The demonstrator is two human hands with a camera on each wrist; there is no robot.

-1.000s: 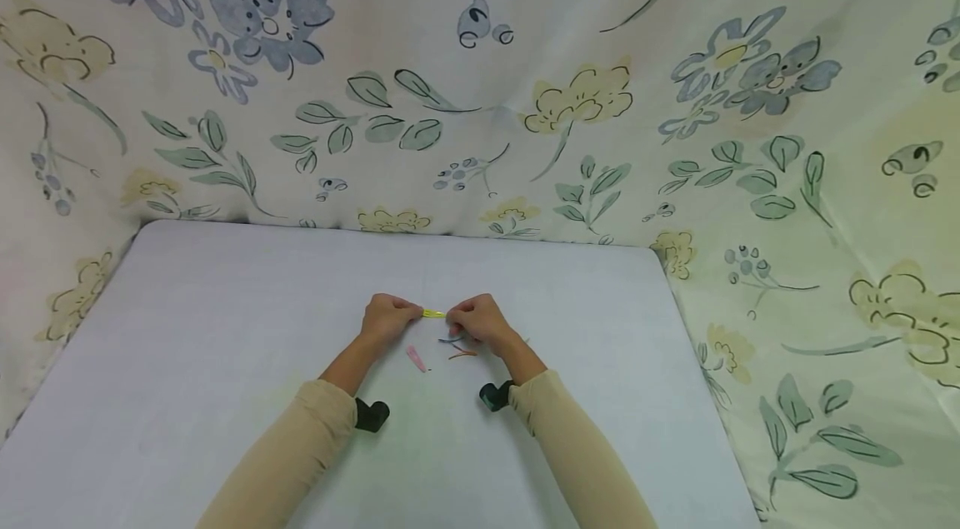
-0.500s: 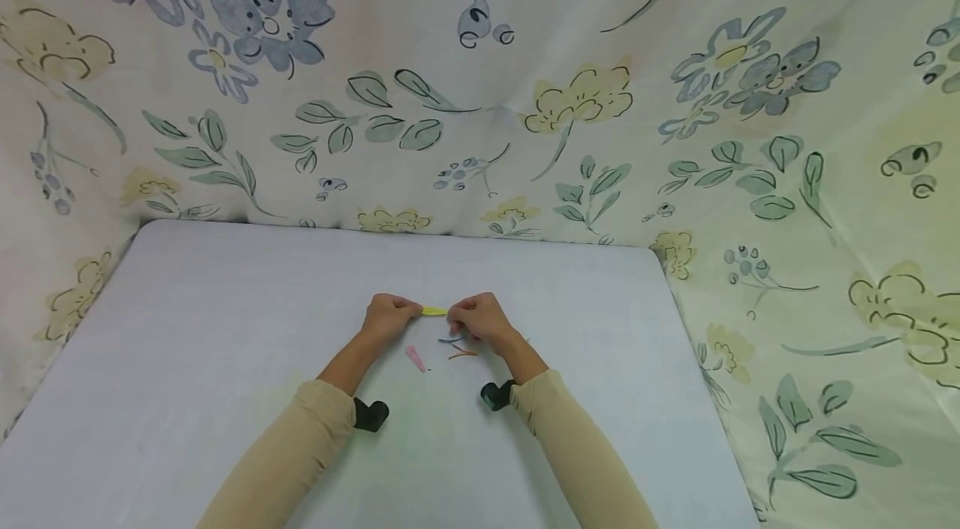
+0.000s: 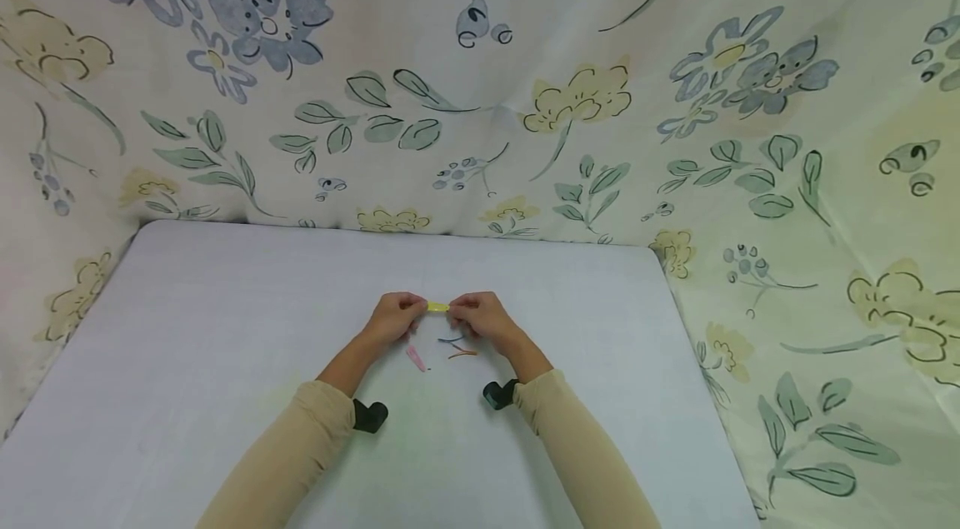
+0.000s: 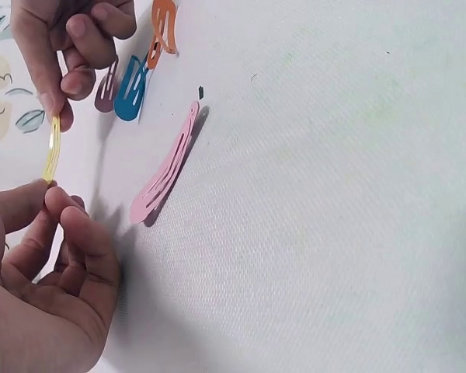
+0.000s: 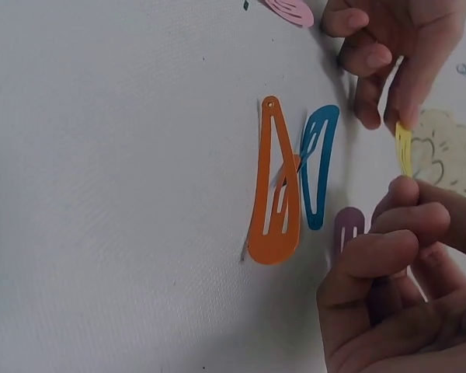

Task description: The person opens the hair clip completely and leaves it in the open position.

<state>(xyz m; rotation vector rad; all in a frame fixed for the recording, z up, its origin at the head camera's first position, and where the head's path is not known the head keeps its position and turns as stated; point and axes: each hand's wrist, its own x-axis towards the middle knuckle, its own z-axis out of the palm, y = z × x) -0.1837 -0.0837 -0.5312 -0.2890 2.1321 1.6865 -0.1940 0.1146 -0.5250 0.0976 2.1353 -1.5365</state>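
Observation:
Both hands hold a yellow snap hair clip (image 3: 438,307) up over the table, one at each end. My left hand (image 3: 393,317) pinches one tip of it between thumb and fingertips, and my right hand (image 3: 484,317) pinches the opposite tip. In the left wrist view the clip (image 4: 53,149) bows slightly, its ends covered by fingertips. Below the hands lie more snap clips: a pink one (image 4: 168,172), an orange one (image 5: 273,241) with its inner tongue swung aside, and a blue one (image 5: 323,175) touching it. A mauve clip (image 5: 349,225) is partly hidden behind my right fingers.
The white table (image 3: 247,321) spreads around the hands, with floral fabric (image 3: 420,104) rising behind its far edge. A tiny dark speck (image 4: 200,92) lies by the pink clip's narrow end. Black wrist mounts (image 3: 371,416) sit at both cuffs.
The hands have moved the yellow clip slightly farther from the body and a little to the right. Its visible face has turned a bit. The clips on the table stay where they were.

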